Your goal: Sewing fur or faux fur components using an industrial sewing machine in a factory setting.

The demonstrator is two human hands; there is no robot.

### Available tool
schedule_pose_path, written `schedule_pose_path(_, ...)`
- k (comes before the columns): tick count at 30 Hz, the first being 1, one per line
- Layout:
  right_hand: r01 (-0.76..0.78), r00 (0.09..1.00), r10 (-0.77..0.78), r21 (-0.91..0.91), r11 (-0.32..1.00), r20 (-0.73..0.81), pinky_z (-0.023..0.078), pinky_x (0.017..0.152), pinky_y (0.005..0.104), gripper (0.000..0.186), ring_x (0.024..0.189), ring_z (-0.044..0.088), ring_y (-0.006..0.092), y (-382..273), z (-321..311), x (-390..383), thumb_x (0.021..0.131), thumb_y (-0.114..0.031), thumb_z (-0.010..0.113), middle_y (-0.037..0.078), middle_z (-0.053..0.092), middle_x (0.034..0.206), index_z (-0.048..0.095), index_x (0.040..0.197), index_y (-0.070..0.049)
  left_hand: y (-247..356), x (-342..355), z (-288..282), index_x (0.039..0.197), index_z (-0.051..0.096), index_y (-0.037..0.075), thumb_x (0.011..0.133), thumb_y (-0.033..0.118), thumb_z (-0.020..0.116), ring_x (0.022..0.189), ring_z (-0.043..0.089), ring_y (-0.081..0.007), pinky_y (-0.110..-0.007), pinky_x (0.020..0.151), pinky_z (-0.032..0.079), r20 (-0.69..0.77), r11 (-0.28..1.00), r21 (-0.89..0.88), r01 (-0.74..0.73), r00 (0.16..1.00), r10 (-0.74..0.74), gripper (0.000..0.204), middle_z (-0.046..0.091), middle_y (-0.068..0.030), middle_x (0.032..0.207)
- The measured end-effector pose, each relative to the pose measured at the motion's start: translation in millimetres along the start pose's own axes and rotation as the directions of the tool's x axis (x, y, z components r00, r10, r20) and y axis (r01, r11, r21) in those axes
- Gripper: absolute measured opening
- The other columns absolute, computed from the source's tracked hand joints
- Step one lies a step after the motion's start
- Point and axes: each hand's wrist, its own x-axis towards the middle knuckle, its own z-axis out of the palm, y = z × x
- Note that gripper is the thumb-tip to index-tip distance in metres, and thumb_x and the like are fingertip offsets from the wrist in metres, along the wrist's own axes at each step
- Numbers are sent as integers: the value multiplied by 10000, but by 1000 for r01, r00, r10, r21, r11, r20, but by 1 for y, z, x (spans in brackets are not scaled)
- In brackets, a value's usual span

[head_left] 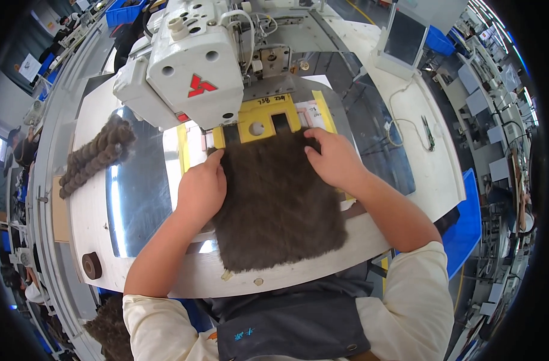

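Observation:
A dark brown piece of plush fur fabric point(280, 204) lies on the machine table, its lower edge close to the table's front rim. My left hand point(202, 188) grips its upper left corner between thumb and fingers. At the upper right corner my right hand point(336, 157) pinches the same piece, thumb and forefinger bent onto its edge. The fur's top edge meets a yellow template point(256, 114) with a round hole and dark slots. Over the template's left part hangs the white head of a sewing machine point(193, 66); its needle area is partly hidden.
Stacked brown fur pieces point(97, 153) lie at the left. A brown tape roll point(92, 265) sits at the front left corner. Thread snips point(428, 133) and a cord lie right, below a screen point(404, 39). A blue bin point(467, 225) stands beyond the right edge.

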Motion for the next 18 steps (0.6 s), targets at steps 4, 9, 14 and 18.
schedule_pose_path(4,29,999,-29,-9,1000,-18,530,878,515,338,963,686,445,-5,-7,3,952,-192,645,247,734,979,652,1226,6,0,-9,6,1319,654,58,984,147,594,790,693,-435,-504,758,558,-86,998,-47,39,995,-43,352,721,-225,854)
schedule_pose_path(9,-50,996,58,-137,989,61,536,882,524,369,961,686,453,-8,-5,-9,970,-200,616,268,726,1001,640,1284,-7,-5,-16,9,1305,647,13,983,122,605,842,690,-406,-480,762,553,-80,999,38,20,997,-17,342,716,-219,931)
schedule_pose_path(14,23,1000,-21,-109,994,22,537,880,542,382,943,682,472,3,3,1,966,-187,612,267,726,991,634,1302,-8,-12,1,11,1290,641,-14,976,101,595,837,687,-416,-502,766,551,-117,998,55,-10,993,16,338,705,-230,910)
schedule_pose_path(18,89,996,-91,-101,991,-15,534,874,553,373,935,679,481,7,7,17,951,-158,606,271,724,980,633,1276,22,-17,15,9,1278,634,-41,963,87,584,873,694,-426,-511,803,557,-93,998,58,-1,996,6,344,713,-257,938)
